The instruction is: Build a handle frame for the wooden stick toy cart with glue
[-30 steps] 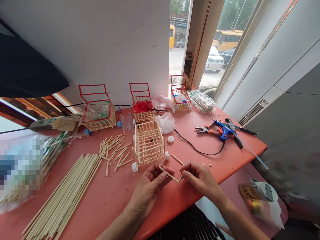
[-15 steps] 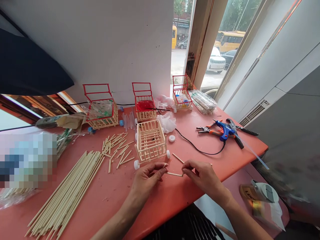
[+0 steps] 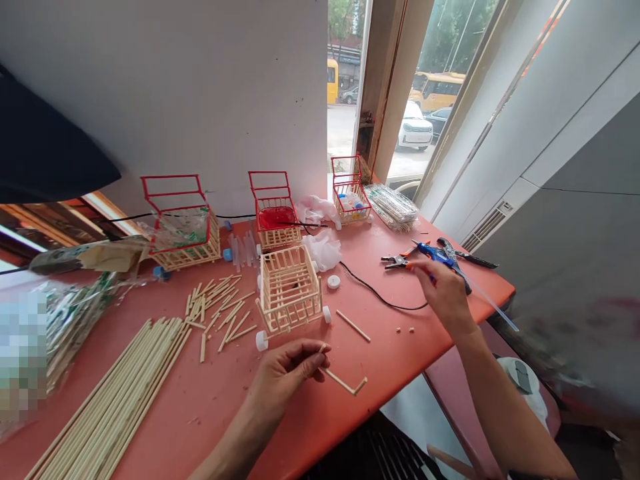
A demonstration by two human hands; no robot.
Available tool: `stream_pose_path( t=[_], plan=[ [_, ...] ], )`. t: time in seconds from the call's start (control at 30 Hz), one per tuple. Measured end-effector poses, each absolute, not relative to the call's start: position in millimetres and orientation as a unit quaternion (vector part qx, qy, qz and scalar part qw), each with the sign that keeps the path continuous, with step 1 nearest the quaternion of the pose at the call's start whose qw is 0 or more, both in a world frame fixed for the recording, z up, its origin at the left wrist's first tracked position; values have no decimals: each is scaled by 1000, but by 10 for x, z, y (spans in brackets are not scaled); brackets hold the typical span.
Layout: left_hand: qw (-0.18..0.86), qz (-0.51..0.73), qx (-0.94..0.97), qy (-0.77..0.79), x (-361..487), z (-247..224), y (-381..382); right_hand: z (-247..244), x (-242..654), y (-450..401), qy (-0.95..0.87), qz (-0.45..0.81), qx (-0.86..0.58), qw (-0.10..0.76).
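My left hand [image 3: 295,370] is closed, pinching a thin wooden stick [image 3: 341,381] above the front of the table. A short stick piece [image 3: 361,385] joins its far end at an angle, and another short tip shows between my fingers. My right hand [image 3: 443,297] is at the pliers [image 3: 396,261], thumb and fingertips closed at an orange handle. The blue glue gun [image 3: 433,251] lies right beside them, partly covered by this hand. Near my left hand stands a bare stick cart [image 3: 293,287] with white cap wheels. A loose stick [image 3: 353,326] lies between my hands.
Long sticks [image 3: 107,400] and short cut sticks [image 3: 215,300] lie at left. Three red-handled carts, one holding a red tray [image 3: 275,217], line the back. A white cap [image 3: 333,282], black cord [image 3: 370,287] and two tiny stick bits [image 3: 405,330] are on the red table [image 3: 280,433].
My right hand has let go of the joined stick and moved right and away from me to the pliers. My left hand keeps the stick, now tilted. The camera view has shifted.
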State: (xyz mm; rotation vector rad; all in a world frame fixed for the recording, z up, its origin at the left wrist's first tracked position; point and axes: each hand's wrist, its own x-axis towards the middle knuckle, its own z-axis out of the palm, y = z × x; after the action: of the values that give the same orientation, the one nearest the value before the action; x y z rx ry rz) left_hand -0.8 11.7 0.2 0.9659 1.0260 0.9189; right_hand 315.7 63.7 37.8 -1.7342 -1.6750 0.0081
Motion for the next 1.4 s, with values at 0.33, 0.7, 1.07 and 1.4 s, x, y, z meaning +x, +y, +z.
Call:
stream_pose_path(
  t=[0.33,0.7,1.07,1.4],
  plan=[
    [671,389,439,454,-51,-41,57,690,4180,731,-524,-181,-790,262],
    [676,365,454,451,-41,-37,42,267,3954,734,-414,291,-785,358],
    [691,393,425,432,50,26,46,172,3740,832,-383,317,-703,509],
    [698,417,388,433,-17,35,158,364,3064,536,-399,415,-467,672]
  ],
)
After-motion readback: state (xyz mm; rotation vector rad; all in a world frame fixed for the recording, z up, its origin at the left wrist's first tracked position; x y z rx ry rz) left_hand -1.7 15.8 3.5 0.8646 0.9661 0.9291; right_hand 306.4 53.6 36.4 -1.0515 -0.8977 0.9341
